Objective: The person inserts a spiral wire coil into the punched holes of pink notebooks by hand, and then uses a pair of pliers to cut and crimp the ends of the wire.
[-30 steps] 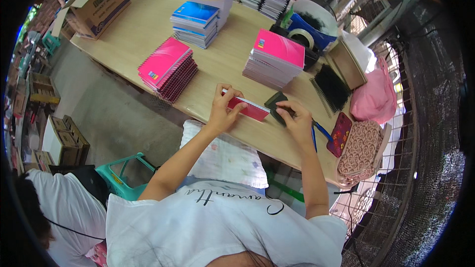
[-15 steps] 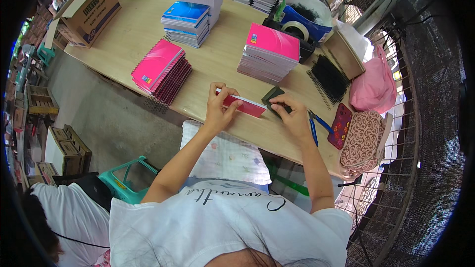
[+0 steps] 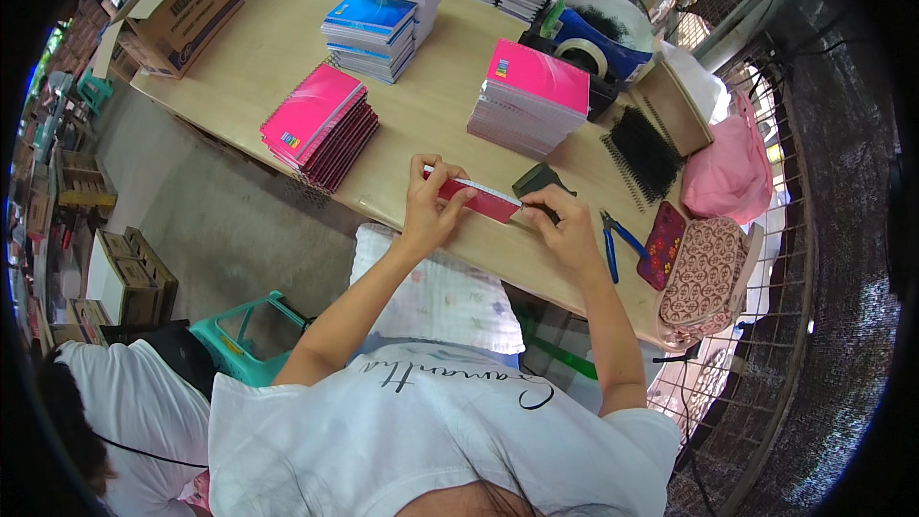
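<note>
My left hand [image 3: 431, 206] grips a small notebook [image 3: 490, 206] with a red-pink cover, holding it on edge at the table's near side. A row of holes or binding runs along its upper edge. At the notebook's right end, my right hand [image 3: 563, 222] is closed in a pinch. What lies between its fingertips is too small to make out. Just beyond that hand a dark green block [image 3: 540, 178] rests on the table. To the right lie blue-handled pliers [image 3: 613, 244].
Stacks of pink notebooks [image 3: 316, 110], more pink notebooks [image 3: 536, 77] and blue ones [image 3: 371, 17] stand on the table [image 3: 421, 115]. Black spiral wires [image 3: 639, 155], a phone [image 3: 662, 247] and a patterned pouch [image 3: 708, 273] sit right. A co-worker [image 3: 144, 412] is at lower left.
My right hand has let go of the dark green block, which now lies on the table. The hand has shifted slightly left to the notebook's right end. My left hand keeps its hold.
</note>
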Motion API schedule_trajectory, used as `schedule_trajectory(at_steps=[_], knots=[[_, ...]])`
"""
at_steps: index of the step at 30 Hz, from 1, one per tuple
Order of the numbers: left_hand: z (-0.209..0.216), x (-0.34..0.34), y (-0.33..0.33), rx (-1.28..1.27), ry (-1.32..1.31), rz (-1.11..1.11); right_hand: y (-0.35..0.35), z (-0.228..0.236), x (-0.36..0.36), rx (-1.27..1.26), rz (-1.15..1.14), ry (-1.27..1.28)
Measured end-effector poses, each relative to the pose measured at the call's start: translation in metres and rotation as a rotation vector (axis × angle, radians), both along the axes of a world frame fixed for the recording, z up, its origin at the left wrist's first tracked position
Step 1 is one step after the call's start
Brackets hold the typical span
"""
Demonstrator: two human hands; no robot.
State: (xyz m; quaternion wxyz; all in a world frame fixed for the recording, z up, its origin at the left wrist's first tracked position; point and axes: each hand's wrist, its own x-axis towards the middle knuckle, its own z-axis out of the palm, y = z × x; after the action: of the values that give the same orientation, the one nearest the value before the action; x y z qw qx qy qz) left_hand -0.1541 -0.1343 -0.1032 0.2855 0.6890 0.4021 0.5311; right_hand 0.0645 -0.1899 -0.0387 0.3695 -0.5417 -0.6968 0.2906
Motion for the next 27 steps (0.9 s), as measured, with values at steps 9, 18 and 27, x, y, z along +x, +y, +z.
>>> schedule_trajectory(at_steps=[9, 18, 27], knots=[[-0.001, 0.001, -0.004, 0.006, -0.018, -0.005, -0.005, 0.008, -0.016, 0.066, -0.065, -0.123], [-0.007, -0.008, 0.001, -0.019, -0.049, -0.06, 0.019, 0.011, 0.035, 0.146, 0.202, -0.385], [0.004, 0.0, 0.011, 0.036, 0.083, -0.04, 0.039, 0.018, 0.084, -0.082, 0.385, -0.656]])
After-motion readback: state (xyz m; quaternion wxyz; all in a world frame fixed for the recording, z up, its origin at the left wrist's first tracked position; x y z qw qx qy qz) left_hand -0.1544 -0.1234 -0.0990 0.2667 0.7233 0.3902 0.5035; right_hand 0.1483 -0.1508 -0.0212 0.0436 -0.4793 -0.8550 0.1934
